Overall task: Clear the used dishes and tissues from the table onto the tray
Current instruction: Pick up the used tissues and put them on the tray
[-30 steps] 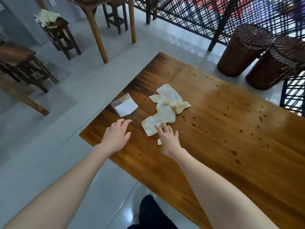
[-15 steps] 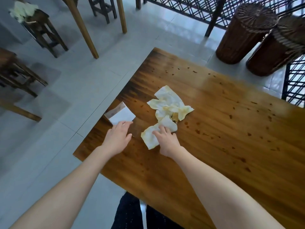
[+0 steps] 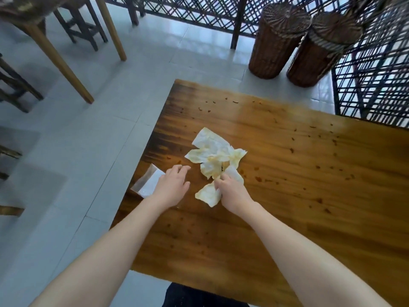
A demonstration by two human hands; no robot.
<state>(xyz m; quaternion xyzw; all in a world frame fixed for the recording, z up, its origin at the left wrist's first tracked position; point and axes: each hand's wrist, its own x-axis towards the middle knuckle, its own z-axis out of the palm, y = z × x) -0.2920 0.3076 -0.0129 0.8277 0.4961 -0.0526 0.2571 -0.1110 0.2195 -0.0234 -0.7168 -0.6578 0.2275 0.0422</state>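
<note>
Several yellow-stained used tissues [image 3: 213,151] lie in a loose pile on the wooden table [image 3: 298,196]. My right hand [image 3: 232,191] has its fingers curled into the near part of the pile and grips a crumpled tissue there. My left hand [image 3: 172,185] hovers flat with relaxed fingers just left of the pile, partly over a clean white tissue packet [image 3: 147,183] at the table's left edge. No tray or dishes show in this view.
Dark crumbs and sauce spots dot the tabletop. Two lidded wicker baskets [image 3: 281,38] stand on the floor beyond the table's far edge, beside a black lattice screen [image 3: 371,80]. Wooden stools and another table's legs [image 3: 57,56] stand to the left.
My right hand went from reaching over the nearest tissue to closing its fingers on it. My left hand slid forward beside the white packet. The view shifted closer over the table.
</note>
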